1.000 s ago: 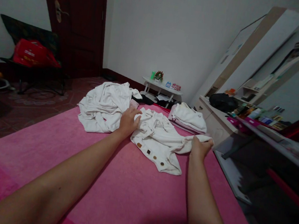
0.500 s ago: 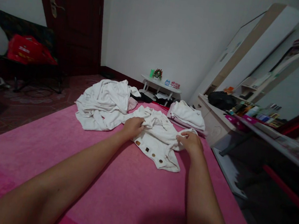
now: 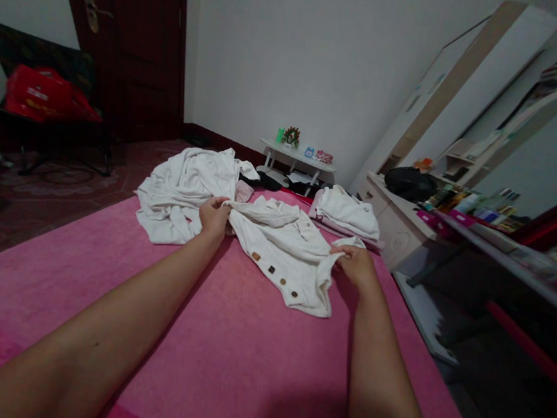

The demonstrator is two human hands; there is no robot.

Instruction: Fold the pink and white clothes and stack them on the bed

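Note:
A white buttoned garment (image 3: 284,243) lies partly spread on the pink bed cover (image 3: 241,359), with several dark and brown buttons along its near edge. My left hand (image 3: 214,217) pinches the garment's left end and holds it slightly up. On the other side, my right hand (image 3: 355,265) is closed on the cloth at the garment's right edge. Folds hide part of the garment's shape, so I cannot tell exactly what kind of top it is.
A loose heap of white clothes (image 3: 185,188) sits left of the garment. Folded clothes (image 3: 347,211) are stacked at the far right corner. Beyond stands a small white table (image 3: 297,154). A cluttered dresser (image 3: 398,216) flanks the bed on the right; a chair holds a red bag (image 3: 47,95).
My left hand has moved left, drawing the garment's left end out toward the heap. The cloth between my hands is flatter and straighter. My right hand keeps its hold at nearly the same spot.

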